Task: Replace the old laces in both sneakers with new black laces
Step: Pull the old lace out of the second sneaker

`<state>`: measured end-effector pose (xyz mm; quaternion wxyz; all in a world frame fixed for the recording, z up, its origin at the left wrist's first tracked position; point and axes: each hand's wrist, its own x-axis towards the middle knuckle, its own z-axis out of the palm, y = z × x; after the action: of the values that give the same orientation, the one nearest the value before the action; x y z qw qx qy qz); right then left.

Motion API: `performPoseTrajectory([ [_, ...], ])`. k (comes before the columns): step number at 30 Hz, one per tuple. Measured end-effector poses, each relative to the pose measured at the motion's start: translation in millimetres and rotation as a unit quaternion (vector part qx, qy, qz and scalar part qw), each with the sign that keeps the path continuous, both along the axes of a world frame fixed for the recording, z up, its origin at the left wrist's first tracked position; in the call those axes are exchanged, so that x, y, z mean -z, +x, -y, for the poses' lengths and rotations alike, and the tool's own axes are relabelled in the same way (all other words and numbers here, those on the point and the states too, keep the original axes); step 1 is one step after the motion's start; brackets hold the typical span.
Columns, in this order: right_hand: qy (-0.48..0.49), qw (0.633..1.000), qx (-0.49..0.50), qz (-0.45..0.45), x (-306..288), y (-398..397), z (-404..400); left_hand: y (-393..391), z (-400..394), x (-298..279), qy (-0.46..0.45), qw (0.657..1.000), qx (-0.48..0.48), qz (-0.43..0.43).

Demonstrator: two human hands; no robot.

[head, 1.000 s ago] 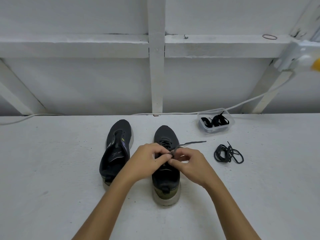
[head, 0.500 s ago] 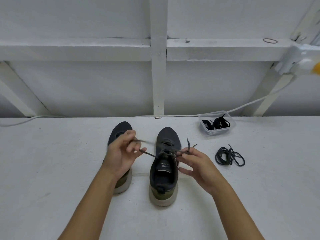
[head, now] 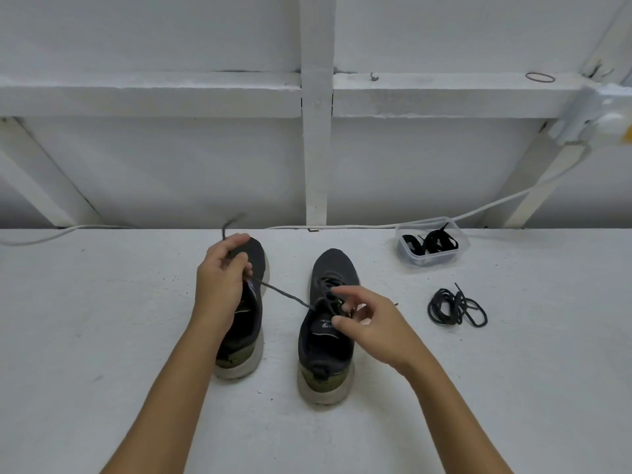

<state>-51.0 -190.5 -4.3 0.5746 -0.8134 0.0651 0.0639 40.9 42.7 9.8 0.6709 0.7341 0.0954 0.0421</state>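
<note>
Left hand [head: 219, 285] clenched on lace [head: 284, 295], drawn taut sideways to slide it through right sneaker [head: 328, 323] eyelets; right hand [head: 372, 323] loose at tongue, apparently grasping nothing.

Sneakers [head: 284, 319] side by side, container [head: 429, 248] behind lace bundle [head: 456, 307].

Two dark knit-fabric sneakers [head: 239, 323] [head: 328, 323], matt uppers, pale rubbery soles scuffed and dull, olive heel patches. Thin dark woven lace [head: 284, 295] in the right sneaker, matt, slightly fuzzy. Coiled black cord laces [head: 455, 307], matt. Clear glossy plastic tub [head: 429, 258] holding flat black fabric laces [head: 432, 241]. White painted tabletop [head: 102, 336], matt, rough, speckled. White painted wooden frame [head: 316, 131], chalky; smooth white cable [head: 376, 226].
</note>
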Motion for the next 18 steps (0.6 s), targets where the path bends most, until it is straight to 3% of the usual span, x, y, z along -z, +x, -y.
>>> performPoseTrajectory([
  [2,-0.111,0.993,-0.003,0.05,0.4,3.2,-8.0,0.7,-3.0,1.8,0.119,0.993,0.012,0.016],
  [4,-0.125,0.991,0.006,0.051,2.5,7.2,-11.5,1.0,-4.4,2.6,0.218,0.975,0.036,0.025],
  [7,0.035,0.995,0.09,-0.012,3.6,11.6,-9.6,1.9,-4.8,5.5,0.324,0.94,0.08,0.07],
  [10,0.227,0.96,0.157,-0.049,1.1,11.3,-0.8,-0.6,-2.2,3.9,0.404,0.899,0.15,0.076],
  [12,0.288,0.943,0.151,-0.078,1.9,8.5,6.1,-6.2,4.4,0.8,0.453,0.866,0.2,0.067],
  [15,0.184,0.971,0.123,-0.091,10.0,-2.5,9.1,-20.0,21.2,-3.7,0.516,0.824,0.214,0.093],
  [18,0.028,0.995,0.082,-0.053,18.2,-13.4,3.9,-36.4,35.1,-4.2,0.462,0.857,0.191,0.126],
])
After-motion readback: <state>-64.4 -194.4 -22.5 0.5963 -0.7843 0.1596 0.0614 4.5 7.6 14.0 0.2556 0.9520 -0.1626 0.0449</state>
